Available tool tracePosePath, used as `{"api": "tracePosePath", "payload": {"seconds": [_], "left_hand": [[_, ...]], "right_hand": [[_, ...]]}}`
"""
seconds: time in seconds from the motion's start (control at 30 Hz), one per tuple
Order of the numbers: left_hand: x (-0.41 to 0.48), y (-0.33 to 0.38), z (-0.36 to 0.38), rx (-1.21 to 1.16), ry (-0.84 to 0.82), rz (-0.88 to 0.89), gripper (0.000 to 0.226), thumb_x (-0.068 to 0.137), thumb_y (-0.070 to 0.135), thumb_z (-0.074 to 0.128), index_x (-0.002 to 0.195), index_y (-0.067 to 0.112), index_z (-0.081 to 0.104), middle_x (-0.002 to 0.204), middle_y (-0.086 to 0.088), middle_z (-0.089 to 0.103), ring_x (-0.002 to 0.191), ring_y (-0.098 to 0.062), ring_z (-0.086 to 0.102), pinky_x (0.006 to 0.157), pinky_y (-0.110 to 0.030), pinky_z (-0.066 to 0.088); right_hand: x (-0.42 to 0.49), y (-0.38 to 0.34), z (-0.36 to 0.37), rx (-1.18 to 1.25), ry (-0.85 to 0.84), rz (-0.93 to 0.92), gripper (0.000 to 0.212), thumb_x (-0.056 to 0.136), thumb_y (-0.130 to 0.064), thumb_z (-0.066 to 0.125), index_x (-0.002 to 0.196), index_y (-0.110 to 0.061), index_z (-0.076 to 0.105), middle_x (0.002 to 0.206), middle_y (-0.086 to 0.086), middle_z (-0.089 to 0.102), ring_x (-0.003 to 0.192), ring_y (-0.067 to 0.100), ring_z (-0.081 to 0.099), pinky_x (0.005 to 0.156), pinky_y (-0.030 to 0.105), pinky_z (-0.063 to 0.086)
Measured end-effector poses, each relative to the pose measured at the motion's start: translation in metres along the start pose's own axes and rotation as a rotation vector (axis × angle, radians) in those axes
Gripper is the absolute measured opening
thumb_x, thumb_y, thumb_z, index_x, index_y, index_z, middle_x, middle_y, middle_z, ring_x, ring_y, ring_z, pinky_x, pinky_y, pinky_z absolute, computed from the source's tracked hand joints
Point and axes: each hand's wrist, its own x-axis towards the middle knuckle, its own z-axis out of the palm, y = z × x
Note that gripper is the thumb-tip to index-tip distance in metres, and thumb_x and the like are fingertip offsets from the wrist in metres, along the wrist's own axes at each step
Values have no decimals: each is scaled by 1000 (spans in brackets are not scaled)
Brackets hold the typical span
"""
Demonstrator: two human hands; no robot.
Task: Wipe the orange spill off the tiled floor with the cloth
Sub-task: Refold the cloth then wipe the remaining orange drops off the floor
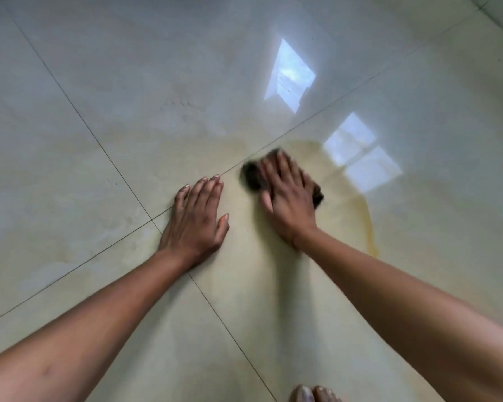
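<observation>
A thin orange-yellow spill [368, 224] smears across the glossy cream tiled floor [99, 140], with a darker orange rim curving on its right side. My right hand [288, 195] lies palm-down on a dark brown cloth [251, 177], pressing it onto the floor inside the smear; both are motion-blurred. The cloth shows left of the fingers and at the hand's right edge. My left hand [196, 219] rests flat on the tile with fingers spread, just left of the cloth, holding nothing.
Dark grout lines [79, 117] cross near my left wrist. Bright window reflections [291, 74] shine on the tiles beyond the spill. My toes [314, 394] show at the bottom edge. A wall base sits at the top right corner.
</observation>
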Motion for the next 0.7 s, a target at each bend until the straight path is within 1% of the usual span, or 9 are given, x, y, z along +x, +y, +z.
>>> {"api": "tracePosePath", "payload": {"seconds": [0.03, 0.1, 0.17, 0.27, 0.33, 0.4, 0.5, 0.57, 0.7], "left_hand": [[0, 0, -2, -2, -14, -5, 66, 86, 38, 36, 142, 5, 38, 150, -9, 38, 138, -27, 34, 113, -47, 22], [1, 0, -4, 4, -31, -13, 65, 87, 38, 36, 143, 6, 38, 150, -9, 39, 138, -27, 34, 113, -45, 21], [1, 0, -3, 13, -38, -16, 64, 87, 37, 37, 143, 6, 37, 150, -8, 38, 138, -26, 34, 113, -44, 19], [1, -1, -2, -9, -31, -11, 64, 87, 36, 38, 144, 6, 36, 151, -8, 37, 139, -25, 33, 113, -44, 20], [3, -2, -1, 3, -30, -4, 65, 86, 35, 40, 144, 6, 37, 150, -8, 38, 138, -25, 34, 113, -45, 22], [3, -2, -2, 20, -43, -1, 65, 85, 34, 41, 143, 6, 37, 149, -9, 39, 138, -25, 35, 113, -45, 22], [3, -3, -4, 12, -59, 1, 63, 87, 35, 40, 143, 6, 38, 149, -9, 39, 139, -25, 33, 114, -45, 21], [3, -4, -4, 9, -47, 0, 63, 87, 35, 38, 143, 7, 37, 150, -8, 38, 139, -26, 33, 114, -44, 20], [3, -1, -4, 18, -36, 4, 63, 87, 37, 36, 142, 6, 40, 149, -8, 40, 137, -27, 35, 112, -44, 20]], "right_hand": [[-31, 10, 1, -22, -25, -120, 67, 85, -43, 34, 151, -35, 21, 162, 0, 7, 148, 19, 4, 115, 39, 8], [-65, 49, -8, -3, -50, -162, 68, 84, -41, 36, 150, -35, 22, 161, 1, 9, 148, 21, 7, 116, 42, 11], [-29, 81, -18, 3, -1, 6, 67, 83, -42, 32, 149, -35, 25, 161, 4, 13, 147, 24, 11, 116, 46, 14], [77, 43, -21, 32, 86, 222, 67, 79, -47, 26, 145, -34, 32, 158, 3, 21, 144, 26, 18, 113, 50, 20], [106, -14, -12, 16, 73, 103, 64, 82, -46, 29, 145, -35, 33, 159, 2, 21, 144, 26, 19, 112, 48, 20], [79, -39, -1, -11, -25, -147, 60, 89, -44, 33, 149, -36, 27, 161, 0, 15, 147, 24, 12, 113, 42, 13], [12, 18, -7, -37, -116, -379, 62, 90, -44, 33, 151, -35, 24, 161, -2, 9, 148, 20, 7, 116, 43, 11], [19, 64, -18, -56, -88, -261, 64, 88, -43, 31, 151, -35, 23, 161, 0, 9, 148, 21, 6, 117, 46, 11], [19, 92, -26, 18, 71, 226, 63, 87, -40, 32, 150, -34, 25, 161, 2, 13, 147, 23, 10, 117, 44, 11]]}}
